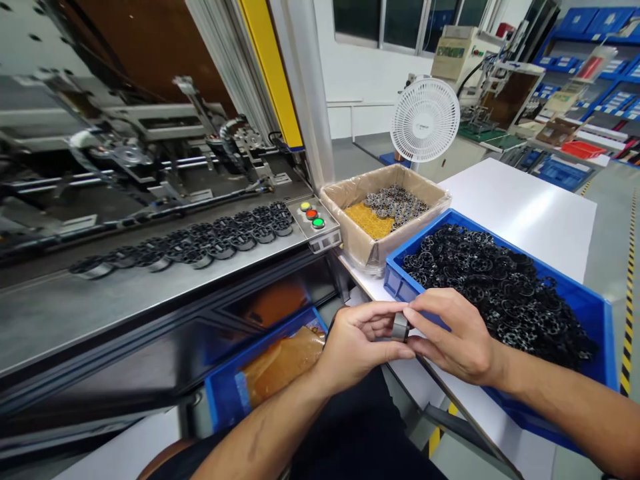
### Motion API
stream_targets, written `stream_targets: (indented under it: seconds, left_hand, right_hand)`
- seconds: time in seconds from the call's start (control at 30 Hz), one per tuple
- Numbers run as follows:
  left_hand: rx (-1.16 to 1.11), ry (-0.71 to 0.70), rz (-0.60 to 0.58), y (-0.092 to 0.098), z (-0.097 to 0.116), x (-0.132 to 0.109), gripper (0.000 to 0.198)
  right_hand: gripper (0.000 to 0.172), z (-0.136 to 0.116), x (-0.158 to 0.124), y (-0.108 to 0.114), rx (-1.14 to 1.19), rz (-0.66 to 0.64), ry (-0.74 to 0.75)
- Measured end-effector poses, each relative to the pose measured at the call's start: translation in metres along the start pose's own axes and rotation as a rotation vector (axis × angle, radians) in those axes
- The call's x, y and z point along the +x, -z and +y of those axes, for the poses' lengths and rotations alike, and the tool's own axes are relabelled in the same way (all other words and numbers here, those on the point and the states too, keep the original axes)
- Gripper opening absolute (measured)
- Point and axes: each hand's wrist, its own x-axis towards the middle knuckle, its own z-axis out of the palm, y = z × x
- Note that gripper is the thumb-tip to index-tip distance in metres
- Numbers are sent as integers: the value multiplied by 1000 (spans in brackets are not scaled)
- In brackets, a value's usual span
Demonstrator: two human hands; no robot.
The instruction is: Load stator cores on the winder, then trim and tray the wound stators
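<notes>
My left hand (357,341) and my right hand (453,337) meet in front of me, both pinching one small dark ring-shaped part (401,327) between their fingertips. Just behind my right hand stands a blue bin (597,313) heaped with black ring parts (500,280). Further back a cardboard box (350,193) lined with plastic holds grey metal rings (395,201) and a yellow-orange patch. On the machine's steel bed (125,300) to the left lies a long double row of black rings (200,243).
A control box with yellow, red and green buttons (313,215) sits at the bed's right end. A white fan (425,120) stands behind the cardboard box. A lower blue bin (235,393) with a brown bag sits by my knees. The white table (525,207) extends right.
</notes>
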Motion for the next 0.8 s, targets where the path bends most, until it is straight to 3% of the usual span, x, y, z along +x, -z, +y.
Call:
stream_targets:
  seconds: [0.13, 0.2, 0.27, 0.33, 0.37, 0.43, 0.53, 0.67, 0.8]
  left_hand:
    - [93, -126, 4, 0, 0, -2, 46]
    - [233, -206, 35, 5, 3, -1, 40]
    - [350, -226, 75, 13, 6, 2, 37]
    - [384, -185, 113, 21, 7, 7, 39]
    - [375, -160, 129, 25, 7, 9, 41]
    - [354, -143, 149, 28, 7, 13, 44]
    - [457, -245, 161, 24, 7, 13, 40]
    - [682, -445, 106, 17, 9, 7, 36]
    - [693, -462, 86, 17, 10, 2, 43]
  right_hand:
    - [28, 21, 1, 8, 25, -31, -67]
    - [28, 52, -4, 23, -2, -44, -242]
    - [25, 88, -14, 40, -138, -63, -529]
    - [22, 116, -26, 54, -244, -216, -734]
    - [19, 125, -31, 57, -244, -298, -770]
    - [15, 132, -37, 58, -184, -440, -759]
    - [14, 125, -37, 53, -114, -564, -709]
    - [13, 115, -33, 50, -62, -708, -693]
    - [17, 114, -35, 46, -54, -792, -686]
